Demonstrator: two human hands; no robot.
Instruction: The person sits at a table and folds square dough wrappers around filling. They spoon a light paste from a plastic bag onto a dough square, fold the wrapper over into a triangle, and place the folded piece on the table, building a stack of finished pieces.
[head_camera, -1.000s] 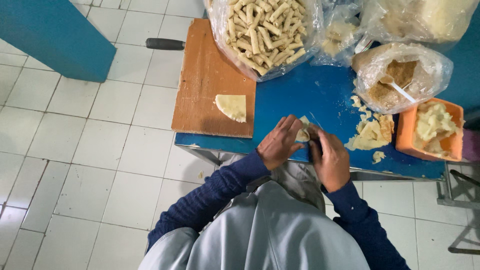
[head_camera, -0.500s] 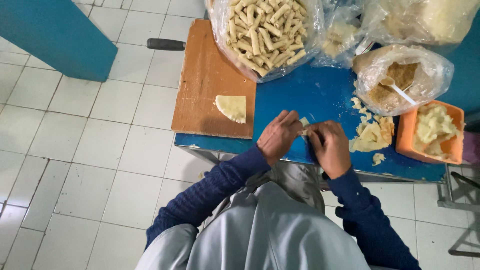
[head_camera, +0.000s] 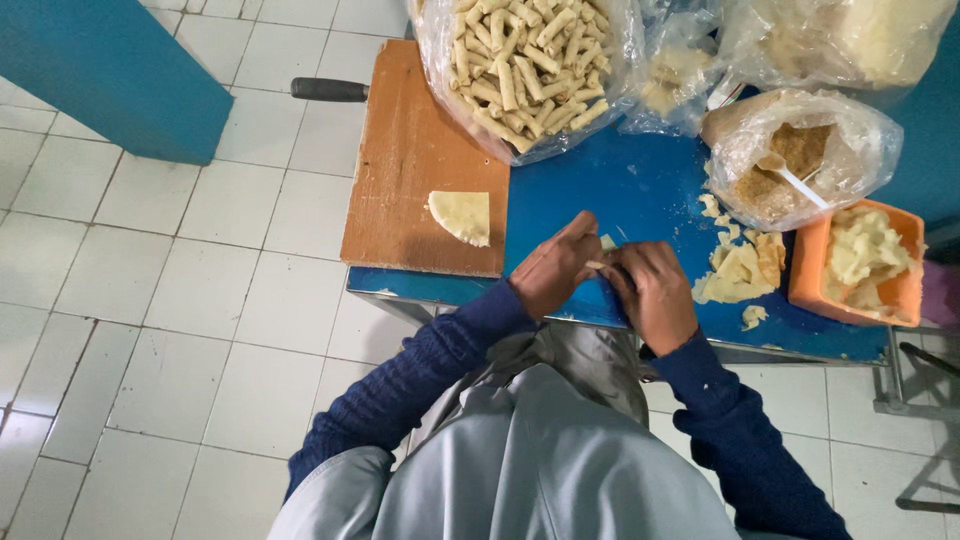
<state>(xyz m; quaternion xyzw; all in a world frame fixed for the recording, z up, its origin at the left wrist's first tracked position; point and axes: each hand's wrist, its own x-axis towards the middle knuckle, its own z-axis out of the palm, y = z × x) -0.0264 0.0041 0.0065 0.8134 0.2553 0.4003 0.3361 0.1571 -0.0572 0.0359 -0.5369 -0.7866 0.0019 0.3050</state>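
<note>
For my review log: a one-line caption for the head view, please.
Both hands, left hand and right hand, roll a pale wrapper over the blue table.

The pale piece (head_camera: 603, 243) pinched between the left hand (head_camera: 555, 270) and right hand (head_camera: 655, 292) is mostly hidden; at twelve o'clock, the bag of rolls (head_camera: 525, 70) is cut off.

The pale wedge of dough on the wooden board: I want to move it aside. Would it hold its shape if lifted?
The wedge of dough looks thin and flat on the wooden board, so it would probably droop when lifted by one edge. It seems light and likely to tear. Flat, it should not roll.
</note>
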